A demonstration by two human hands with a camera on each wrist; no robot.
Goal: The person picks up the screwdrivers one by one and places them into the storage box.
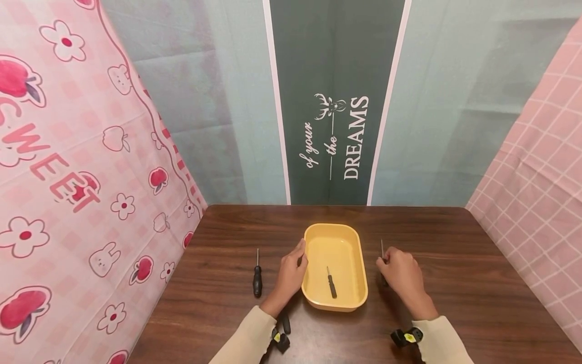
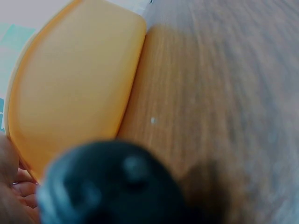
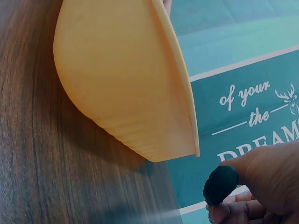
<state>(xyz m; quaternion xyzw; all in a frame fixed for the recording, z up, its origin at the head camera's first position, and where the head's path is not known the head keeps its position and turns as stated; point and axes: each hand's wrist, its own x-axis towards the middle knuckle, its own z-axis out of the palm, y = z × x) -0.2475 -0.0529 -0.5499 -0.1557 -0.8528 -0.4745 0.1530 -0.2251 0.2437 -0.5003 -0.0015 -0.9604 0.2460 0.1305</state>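
Observation:
A yellow plastic tray (image 1: 334, 235) rests on the table, and a small black-handled screwdriver (image 1: 332, 287) lies inside it. At the tray's left side, my left hand (image 1: 291, 273) grips the rim; the left wrist view shows the thumb by the edge and bent fingers below. Right of the tray, my right hand (image 1: 402, 270) pinches another screwdriver (image 3: 220, 185) by its dark handle, its thin shaft pointing away from me in the head view. A larger black screwdriver (image 1: 257, 281) lies left of my left hand.
A black handle (image 1: 286, 323) lies beside my left wrist, partly hidden. The wooden table (image 1: 454, 263) meets a green printed cloth (image 1: 332, 60) at the back. Pink patterned cloths hang on the left and right.

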